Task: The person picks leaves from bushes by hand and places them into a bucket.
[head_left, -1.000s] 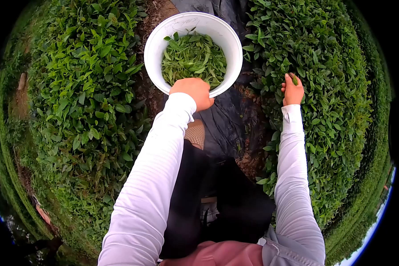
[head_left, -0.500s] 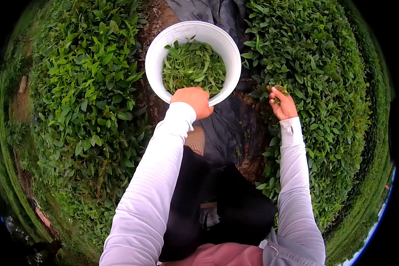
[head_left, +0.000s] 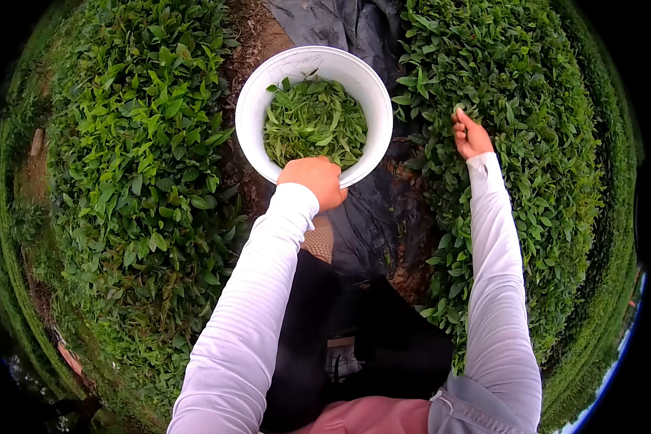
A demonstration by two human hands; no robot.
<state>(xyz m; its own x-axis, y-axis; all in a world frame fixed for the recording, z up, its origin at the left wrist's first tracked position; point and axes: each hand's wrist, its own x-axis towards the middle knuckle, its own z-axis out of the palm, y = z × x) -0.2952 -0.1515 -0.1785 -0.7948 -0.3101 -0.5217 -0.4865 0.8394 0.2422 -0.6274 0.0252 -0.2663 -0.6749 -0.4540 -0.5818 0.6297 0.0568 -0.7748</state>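
My left hand [head_left: 313,181] is closed over the near rim of a white plastic bucket [head_left: 375,108]. Plucked green tea leaves [head_left: 315,119] lie loose inside it. Out to the right, my right hand [head_left: 471,137] is at the side of the right-hand tea bush [head_left: 517,94]. Its fingers are curled and the thumb and forefinger pinch together at the foliage. A bit of green shows at the fingertips; the rest of what the hand holds is hidden by the fingers.
Another row of tea bushes [head_left: 137,145] runs along the left. Between the rows lies black plastic sheeting [head_left: 362,224], with bare brown soil [head_left: 267,36] beside it. My dark-clothed legs [head_left: 390,325] are below the bucket.
My right hand has moved forward and slightly right along the bush, and its fingers have closed over the leaves seen in them earlier. The bucket and left hand sit slightly lower in view.
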